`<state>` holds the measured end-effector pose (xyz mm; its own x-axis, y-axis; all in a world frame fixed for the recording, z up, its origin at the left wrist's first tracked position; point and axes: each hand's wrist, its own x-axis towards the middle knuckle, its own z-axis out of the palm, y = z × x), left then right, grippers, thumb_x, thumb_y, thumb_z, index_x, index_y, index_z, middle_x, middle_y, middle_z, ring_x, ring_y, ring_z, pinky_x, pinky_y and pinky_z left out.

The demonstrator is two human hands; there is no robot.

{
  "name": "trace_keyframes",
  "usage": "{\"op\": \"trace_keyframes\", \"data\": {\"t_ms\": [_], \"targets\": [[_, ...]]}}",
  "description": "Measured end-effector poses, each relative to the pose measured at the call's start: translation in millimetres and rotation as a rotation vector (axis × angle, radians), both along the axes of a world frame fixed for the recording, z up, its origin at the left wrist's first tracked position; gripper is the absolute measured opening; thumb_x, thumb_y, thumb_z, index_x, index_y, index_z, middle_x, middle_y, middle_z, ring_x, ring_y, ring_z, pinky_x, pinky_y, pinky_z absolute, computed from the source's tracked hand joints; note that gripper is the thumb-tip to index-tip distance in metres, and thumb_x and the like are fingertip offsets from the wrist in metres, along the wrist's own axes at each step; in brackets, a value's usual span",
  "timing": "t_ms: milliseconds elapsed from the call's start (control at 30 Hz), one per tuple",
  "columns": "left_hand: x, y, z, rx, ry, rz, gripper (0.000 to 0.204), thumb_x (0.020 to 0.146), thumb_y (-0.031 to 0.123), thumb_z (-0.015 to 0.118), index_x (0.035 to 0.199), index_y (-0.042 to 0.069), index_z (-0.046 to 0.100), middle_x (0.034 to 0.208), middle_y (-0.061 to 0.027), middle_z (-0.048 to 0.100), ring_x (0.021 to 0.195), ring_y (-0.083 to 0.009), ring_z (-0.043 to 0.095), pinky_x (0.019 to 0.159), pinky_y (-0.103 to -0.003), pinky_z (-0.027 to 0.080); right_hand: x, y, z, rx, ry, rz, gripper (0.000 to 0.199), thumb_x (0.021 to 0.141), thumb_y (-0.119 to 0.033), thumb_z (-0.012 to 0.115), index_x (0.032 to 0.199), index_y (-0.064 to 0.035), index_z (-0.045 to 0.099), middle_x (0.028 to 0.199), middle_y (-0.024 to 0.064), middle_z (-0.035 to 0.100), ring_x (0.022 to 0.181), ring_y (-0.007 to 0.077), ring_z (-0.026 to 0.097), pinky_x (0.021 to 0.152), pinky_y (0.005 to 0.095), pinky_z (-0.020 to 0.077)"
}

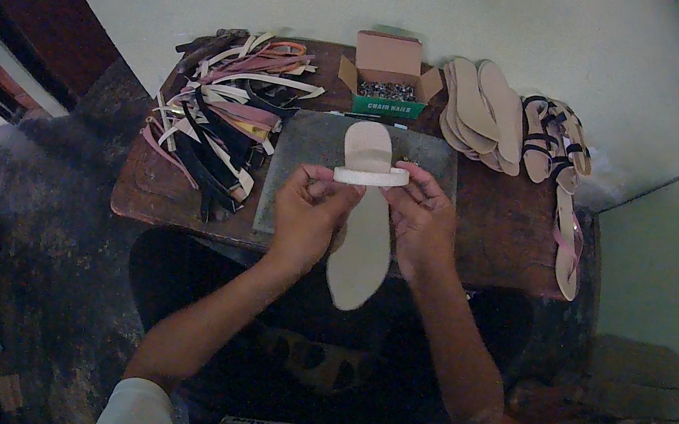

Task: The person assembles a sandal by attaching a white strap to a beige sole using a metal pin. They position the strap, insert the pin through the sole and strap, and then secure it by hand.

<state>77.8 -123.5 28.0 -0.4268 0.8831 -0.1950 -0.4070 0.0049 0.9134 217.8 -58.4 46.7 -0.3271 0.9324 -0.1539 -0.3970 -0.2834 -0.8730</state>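
A beige sandal sole (361, 257) hangs between my hands, its rounded narrower end away from me and its broader, tapered end toward my lap. Across its middle lies a white strap (371, 178), bowed over the sole. My left hand (310, 211) is closed at the strap's left end, thumb and fingers pinching it by the sole's edge. On the other side my right hand (421, 222) pinches the strap's right end, fingers bent at the edge. How the strap's ends meet the underside of the sole is hidden. Beneath them is a grey slab (303, 137) on the wooden table.
Many loose straps (228, 124) in black, white and pink heap at the table's left. A green cardboard box (387, 108) of small nails stands open at the back. To the right are stacked beige soles (488, 116), black-strapped sandals (553, 136) and a pink-strapped sandal (567, 248).
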Motion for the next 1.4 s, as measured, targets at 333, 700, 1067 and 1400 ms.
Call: {"op": "trace_keyframes", "data": {"t_ms": [333, 700, 1067, 1400], "targets": [[-55.3, -1.0, 32.6, -0.052, 0.165, -0.322, 0.051, 0.086, 0.003, 0.073, 0.133, 0.005, 0.052, 0.12, -0.0088, 0.067, 0.102, -0.0189, 0.066, 0.083, -0.033, 0.055, 11.9, 3.5, 25.4, 0.296, -0.35, 0.002, 0.029, 0.086, 0.005, 0.07, 0.114, -0.0005, 0.066, 0.105, 0.0114, 0.073, 0.097, 0.019, 0.07, 0.086, 0.032, 0.0557], [-43.9, -7.7, 39.6, 0.174, 0.871, -0.418, 0.025, 0.082, 0.003, 0.076, 0.107, 0.005, 0.073, 0.107, -0.0078, 0.074, 0.1, -0.0181, 0.068, 0.089, -0.032, 0.05, 10.3, -2.9, 15.4, 0.496, -0.587, 0.223, 0.02, 0.083, 0.005, 0.071, 0.103, -0.0005, 0.069, 0.092, 0.0105, 0.075, 0.089, 0.0174, 0.072, 0.083, 0.0311, 0.0551], [-38.7, -6.4, 29.1, 0.068, 0.893, -0.351, 0.018, 0.088, 0.004, 0.071, 0.106, 0.006, 0.072, 0.084, -0.0012, 0.071, 0.063, -0.0043, 0.055, 0.056, -0.025, 0.044, 8.8, 0.1, 5.7, 0.644, -0.601, 0.148, 0.017, 0.083, 0.001, 0.074, 0.1, -0.0005, 0.073, 0.091, 0.0113, 0.076, 0.085, 0.0178, 0.073, 0.08, 0.0311, 0.0562], [-33.3, -9.0, 34.8, 0.002, 0.863, -0.384, 0.022, 0.089, 0.005, 0.07, 0.111, 0.007, 0.072, 0.071, 0.0028, 0.063, 0.059, -0.0034, 0.047, 0.052, -0.025, 0.037, 9.9, -0.3, 7.9, 0.814, -0.694, 0.102, 0.014, 0.088, -0.006, 0.07, 0.1, -0.001, 0.074, 0.09, 0.0154, 0.075, 0.081, 0.0227, 0.074, 0.075, 0.034, 0.0561]]}}
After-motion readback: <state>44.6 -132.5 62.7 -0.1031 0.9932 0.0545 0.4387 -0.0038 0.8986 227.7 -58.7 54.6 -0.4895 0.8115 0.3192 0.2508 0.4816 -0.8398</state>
